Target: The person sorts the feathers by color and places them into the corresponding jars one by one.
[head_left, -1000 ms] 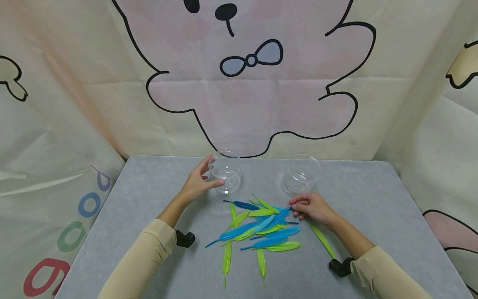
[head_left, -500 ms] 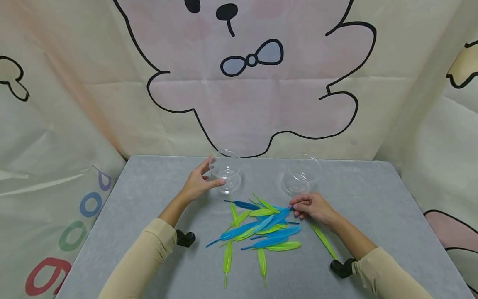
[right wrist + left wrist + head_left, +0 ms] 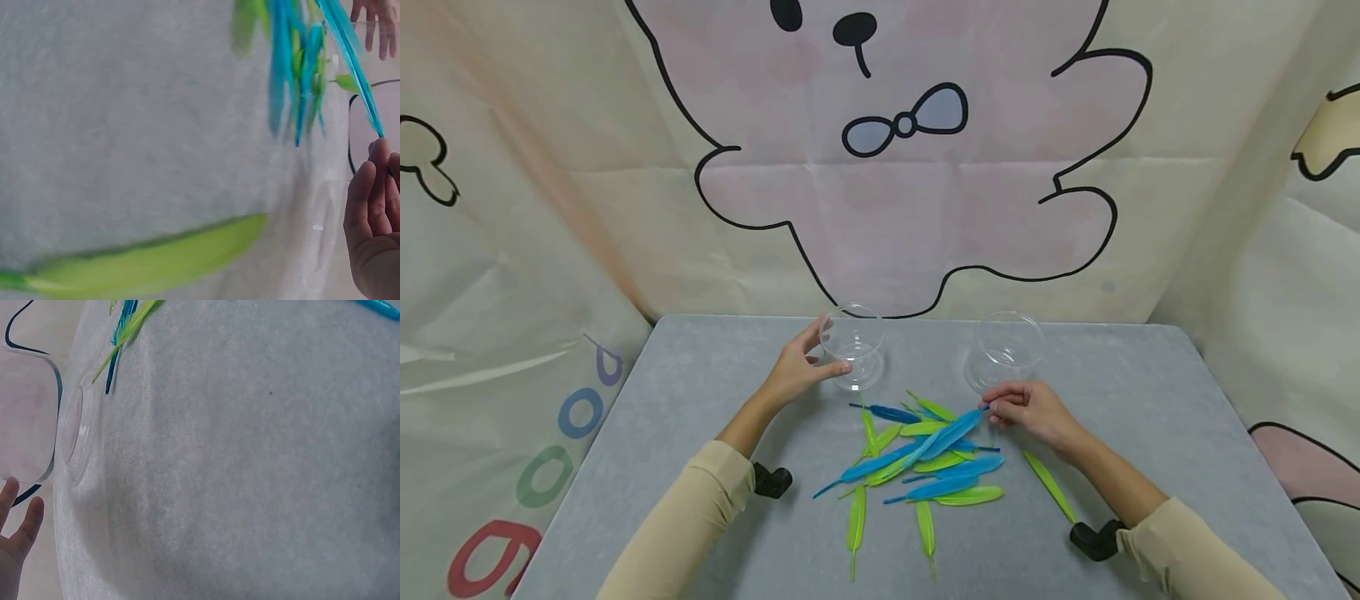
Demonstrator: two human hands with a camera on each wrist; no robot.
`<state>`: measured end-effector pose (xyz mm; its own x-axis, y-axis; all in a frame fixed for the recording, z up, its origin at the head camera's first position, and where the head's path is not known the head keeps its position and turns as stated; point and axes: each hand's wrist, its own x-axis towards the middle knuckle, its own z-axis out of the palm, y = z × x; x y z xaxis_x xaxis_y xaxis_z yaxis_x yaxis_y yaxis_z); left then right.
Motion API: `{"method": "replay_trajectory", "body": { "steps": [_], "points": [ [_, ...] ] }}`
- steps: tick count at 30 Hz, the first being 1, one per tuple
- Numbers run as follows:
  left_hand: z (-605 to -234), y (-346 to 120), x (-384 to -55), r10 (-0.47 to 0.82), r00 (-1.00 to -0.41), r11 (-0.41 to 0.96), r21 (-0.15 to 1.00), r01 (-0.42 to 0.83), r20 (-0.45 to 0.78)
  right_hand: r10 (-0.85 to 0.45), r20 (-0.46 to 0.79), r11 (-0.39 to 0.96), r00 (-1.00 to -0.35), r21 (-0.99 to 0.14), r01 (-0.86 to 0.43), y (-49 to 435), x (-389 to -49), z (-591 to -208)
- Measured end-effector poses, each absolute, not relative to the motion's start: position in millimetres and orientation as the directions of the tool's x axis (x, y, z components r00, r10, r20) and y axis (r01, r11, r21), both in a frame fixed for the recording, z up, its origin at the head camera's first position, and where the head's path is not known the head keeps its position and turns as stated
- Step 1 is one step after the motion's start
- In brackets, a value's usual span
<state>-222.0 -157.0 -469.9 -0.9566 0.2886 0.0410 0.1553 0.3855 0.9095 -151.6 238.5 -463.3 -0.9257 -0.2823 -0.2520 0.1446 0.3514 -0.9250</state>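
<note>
In the head view my left hand (image 3: 801, 360) holds a clear plastic cup (image 3: 852, 346) from its left side, thumb in front and fingers behind. The left wrist view shows two fingertips at the cup's wall, above its round base (image 3: 78, 431). My right hand (image 3: 1030, 414) pinches a blue feather (image 3: 955, 433) by its quill. In the right wrist view that feather (image 3: 353, 65) slants away from the fingertips, raised at the quill end. Blue and lime-green feathers (image 3: 880, 462) lie in a loose, overlapping pile between the hands.
Just behind my right hand stands a second clear cup (image 3: 1006, 346). One green feather (image 3: 1048, 483) lies apart under the right forearm. The grey table (image 3: 1150, 400) ends against a printed cloth backdrop (image 3: 760, 275). Black straps (image 3: 772, 480) sit at both wrists.
My right hand has risen slightly, lifting the pinched blue feather's quill end from the pile. The left hand and both cups have stayed in place.
</note>
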Motion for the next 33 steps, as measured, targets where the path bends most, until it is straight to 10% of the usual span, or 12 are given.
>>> {"method": "replay_trajectory", "body": {
  "steps": [33],
  "points": [
    [-471, -157, -219, 0.279, -0.959, 0.391, 0.907, 0.158, 0.047, -0.284, -0.044, 0.392, -0.958, -0.917, -0.074, 208, -191, -378]
  ]
}}
